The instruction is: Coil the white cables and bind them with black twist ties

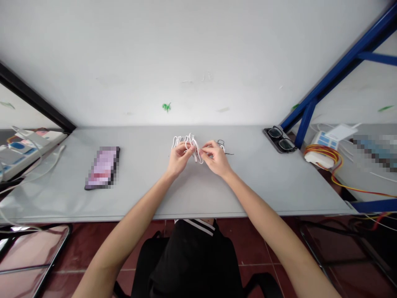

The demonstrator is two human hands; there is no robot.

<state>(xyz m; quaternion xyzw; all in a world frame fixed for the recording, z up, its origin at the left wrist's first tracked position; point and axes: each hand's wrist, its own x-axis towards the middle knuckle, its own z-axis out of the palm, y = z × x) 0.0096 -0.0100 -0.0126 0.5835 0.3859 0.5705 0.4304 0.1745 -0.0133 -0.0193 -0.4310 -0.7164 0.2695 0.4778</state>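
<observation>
A white cable [192, 140] gathered in several loops is held over the middle of the grey table. My left hand [180, 159] is closed around the looped bundle, thumb on top. Close beside it, my right hand [216, 157] pinches a strand of the same cable between thumb and fingers. Just behind the right hand lies a thin black tie or cord [228, 153], with a bit of white next to it; the hand hides part of both.
A phone [102, 167] with a blurred screen lies at the left. Glasses [281, 139] rest on a dark case at the back right. Power strips [322, 157] and coiled red-yellow wires stand beyond the blue frame [307, 120]. A white wall rises behind the table [248, 178].
</observation>
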